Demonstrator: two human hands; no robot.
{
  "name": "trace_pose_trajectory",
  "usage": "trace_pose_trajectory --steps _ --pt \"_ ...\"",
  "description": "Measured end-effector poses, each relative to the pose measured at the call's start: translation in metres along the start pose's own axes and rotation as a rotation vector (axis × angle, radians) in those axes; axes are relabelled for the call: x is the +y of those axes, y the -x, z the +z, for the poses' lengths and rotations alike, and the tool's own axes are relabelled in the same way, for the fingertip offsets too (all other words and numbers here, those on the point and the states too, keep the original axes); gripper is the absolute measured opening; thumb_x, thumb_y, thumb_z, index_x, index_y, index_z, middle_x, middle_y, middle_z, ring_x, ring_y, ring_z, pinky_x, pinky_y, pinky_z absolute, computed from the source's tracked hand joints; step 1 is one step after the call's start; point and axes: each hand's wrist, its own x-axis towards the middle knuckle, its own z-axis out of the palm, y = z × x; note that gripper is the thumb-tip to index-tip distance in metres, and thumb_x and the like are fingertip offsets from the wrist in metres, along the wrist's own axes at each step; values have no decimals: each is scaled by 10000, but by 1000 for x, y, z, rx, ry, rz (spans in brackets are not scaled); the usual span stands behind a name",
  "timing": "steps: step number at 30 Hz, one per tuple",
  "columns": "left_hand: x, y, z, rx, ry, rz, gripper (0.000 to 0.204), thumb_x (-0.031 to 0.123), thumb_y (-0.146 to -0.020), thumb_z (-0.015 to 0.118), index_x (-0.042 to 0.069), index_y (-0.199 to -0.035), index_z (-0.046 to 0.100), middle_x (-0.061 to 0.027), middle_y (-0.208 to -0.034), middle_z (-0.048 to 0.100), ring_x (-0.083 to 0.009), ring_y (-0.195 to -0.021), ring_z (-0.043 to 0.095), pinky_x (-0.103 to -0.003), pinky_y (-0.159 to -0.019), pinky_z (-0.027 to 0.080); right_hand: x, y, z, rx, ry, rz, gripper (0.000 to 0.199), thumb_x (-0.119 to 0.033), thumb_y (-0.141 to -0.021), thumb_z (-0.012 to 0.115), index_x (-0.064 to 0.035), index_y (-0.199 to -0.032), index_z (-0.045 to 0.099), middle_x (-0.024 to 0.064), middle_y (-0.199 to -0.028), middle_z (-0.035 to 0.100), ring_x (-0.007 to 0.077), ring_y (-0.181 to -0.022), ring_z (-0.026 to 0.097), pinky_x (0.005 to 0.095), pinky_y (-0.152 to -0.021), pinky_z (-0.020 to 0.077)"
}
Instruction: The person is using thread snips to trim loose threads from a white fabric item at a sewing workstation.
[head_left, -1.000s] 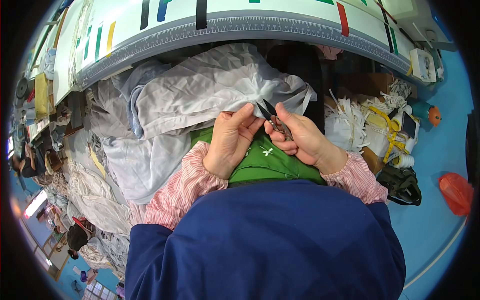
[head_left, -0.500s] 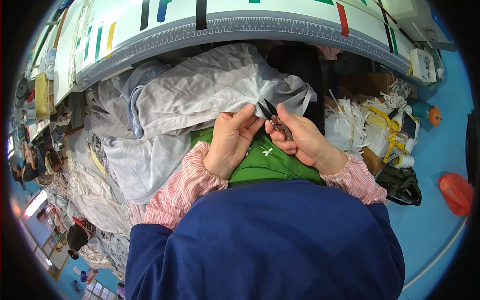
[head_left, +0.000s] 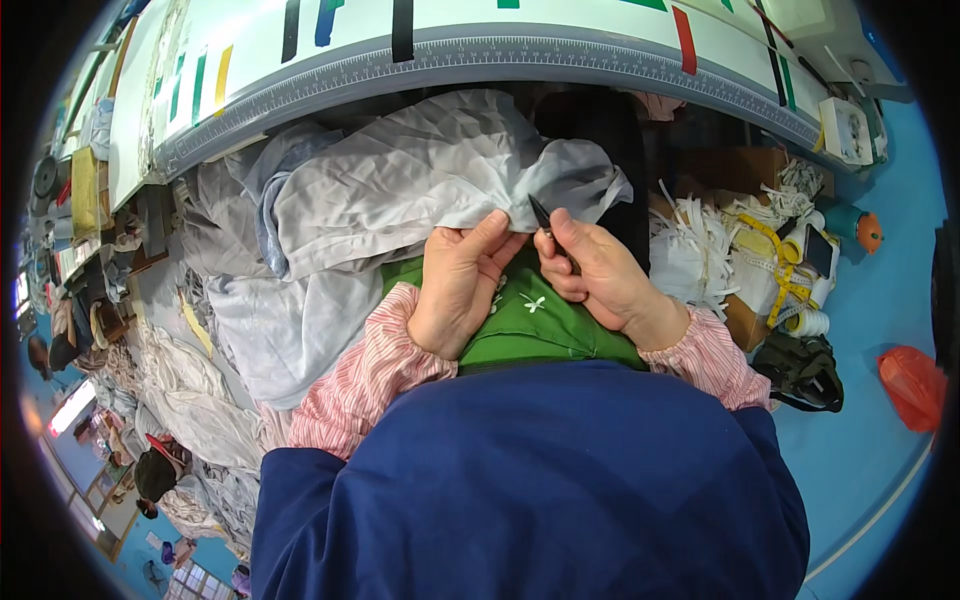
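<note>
My right hand (head_left: 618,275) is closed around a pair of small snips (head_left: 540,214), thumb on top and fingers curled beneath, the dark blades pointing up and a little to the left, seen nearly as one so that I cannot tell whether they are parted. My left hand (head_left: 455,280) pinches the lower edge of a pale grey cloth (head_left: 400,175) between thumb and fingers, just beside the snips. The blade tip lies over that cloth near its right end; whether it touches, I cannot tell. The cloth spreads creased across in front of me, mostly to the left of my grip, and another light cloth (head_left: 290,330) lies nearer me on that side. Below my hands is a green cloth (head_left: 570,325) with a white flower shape, and pink striped sleeves (head_left: 365,375) cover my forearms above a dark blue garment (head_left: 560,480). Beyond the cloth runs a white table (head_left: 560,18) edged with a grey ruler strip (head_left: 470,58). Off to my right are white strips (head_left: 690,255), a yellow tape measure (head_left: 770,235), a dark bag (head_left: 798,370) and, farther out on the blue floor (head_left: 850,470), a red plastic bag (head_left: 910,385).
</note>
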Motion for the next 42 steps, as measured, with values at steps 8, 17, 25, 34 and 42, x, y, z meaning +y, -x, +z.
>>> trace_pose_trajectory --steps 8,17,25,34,42 --pt "4 -3 -10 -2 97 5 120 51 -850 564 16 -963 550 -69 -979 604 -171 -877 603 -346 -847 503 13 -36 -19 395 1242 -991 489 -103 -632 762 -42 -1035 493 82 -903 535 110 -707 538 213 -576 421" --pt "10 -1 -2 -5 277 -165 138 115 -858 582 35 -969 565 -62 -932 616 -154 -831 587 -297 -742 489 0 -16 -14 384 1406 -1284 299 99 -585 646 -22 -856 606 72 -728 571 160 -536 561 243 -455 425" --pt "7 0 3 -12 24 -83 143 87 -860 571 4 -977 570 -68 -912 619 -146 -822 596 -285 -724 507 1 -2 -9 276 902 -838 210 -210 -875 558 -3 -901 582 12 -688 530 72 -460 423 184 -402 315" --pt "7 3 5 13 -54 -50 142 67 -863 560 -32 -964 572 -111 -934 617 -174 -821 606 -287 -743 523 -13 10 10 29 11 133 508 -442 -952 323 14 -894 538 -30 -585 387 35 -414 255 183 -371 181" --pt "8 4 7 15 -72 -33 145 65 -862 559 -37 -963 574 -117 -926 620 -178 -814 612 -288 -734 528 -13 8 11 33 15 119 485 -427 -955 329 6 -867 528 -33 -576 376 34 -412 253 185 -367 180"
